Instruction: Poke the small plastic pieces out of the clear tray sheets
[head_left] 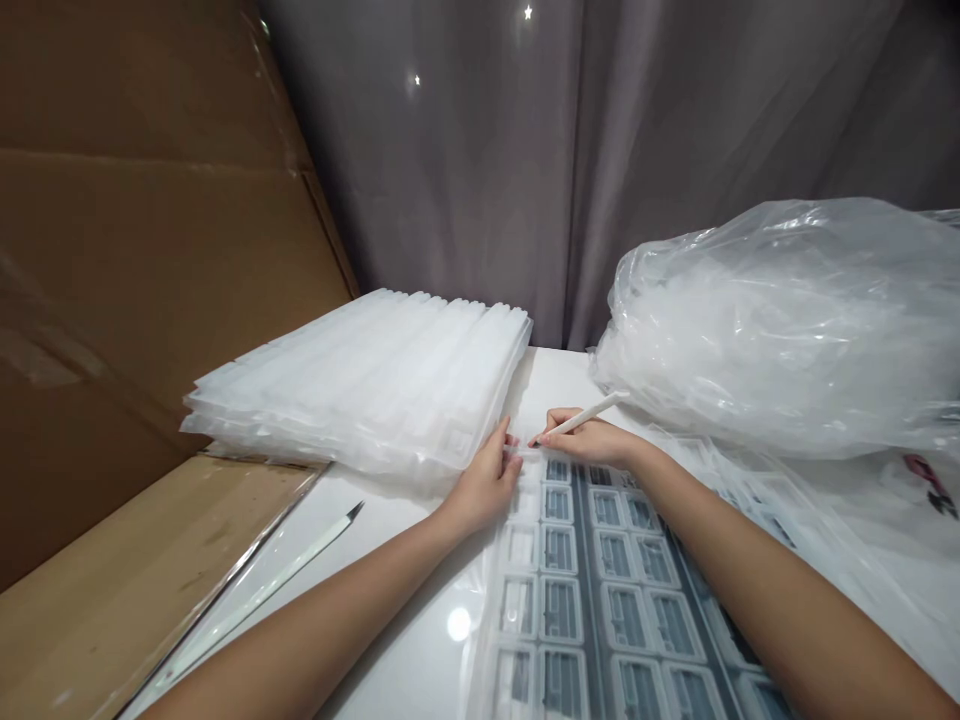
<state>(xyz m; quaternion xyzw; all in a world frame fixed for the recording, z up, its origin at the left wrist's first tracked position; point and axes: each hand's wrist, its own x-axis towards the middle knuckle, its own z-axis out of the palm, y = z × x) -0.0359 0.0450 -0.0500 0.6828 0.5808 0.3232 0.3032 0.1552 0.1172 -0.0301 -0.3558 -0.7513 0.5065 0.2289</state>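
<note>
My right hand (589, 440) is closed around a slim white pen-like tool (589, 412). The tool's lower end points down at the far edge of a clear plastic tray (559, 550). This tray has rows of rectangular pockets, with small clear parts in some and dark strips showing through. At its far left corner, my left hand (487, 475) grips the edge between thumb and fingers. The fingertips of both hands are close together, and what lies between them is too small to make out. Left of my left hand rises a stack of white ridged plastic trays (375, 380).
Another slim white tool with a dark pointed tip (300, 565) lies on the white table (405, 600). A large clear plastic bag (780, 330) bulges at the right. Brown cardboard (150, 250) stands at the left, before a grey curtain (480, 180). More clear trays (795, 500) lie right.
</note>
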